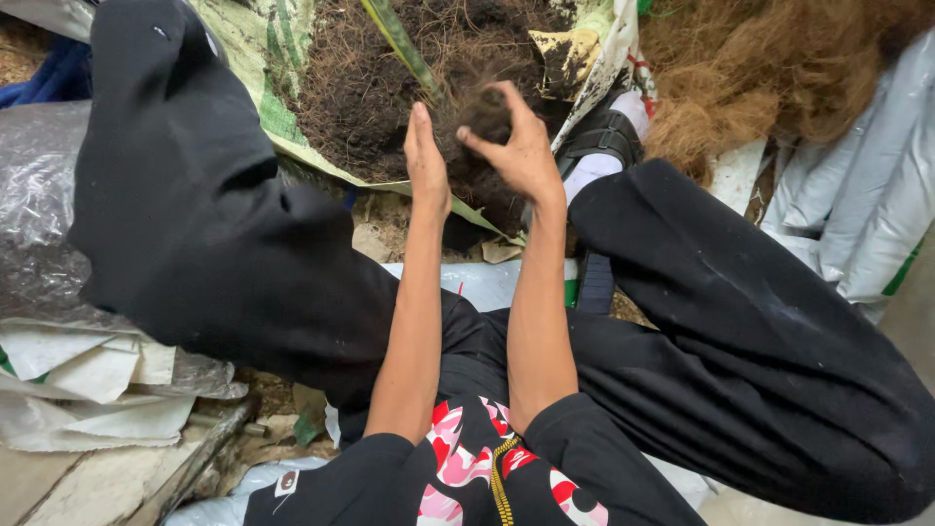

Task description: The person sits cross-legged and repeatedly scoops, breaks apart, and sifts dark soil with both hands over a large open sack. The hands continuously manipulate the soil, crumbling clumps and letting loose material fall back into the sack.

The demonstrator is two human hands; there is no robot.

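Sacks and coir littered the floor. Over the soil sack (292,127), my right hand (521,151) pinched a light, crumbly fibre clump (484,109); my left hand (426,166) stayed flat beside it, grip released.

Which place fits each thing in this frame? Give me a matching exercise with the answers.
Things:
1. clump of dark fibre
2. pile of light brown fibre
3. clear plastic sheet
4. woven sack

Places:
A. top right corner
B. far left, beside the person's leg
C. between the left hand and the right hand
D. under the heap of dark soil mix

Pairs: 1-C, 2-A, 3-B, 4-D
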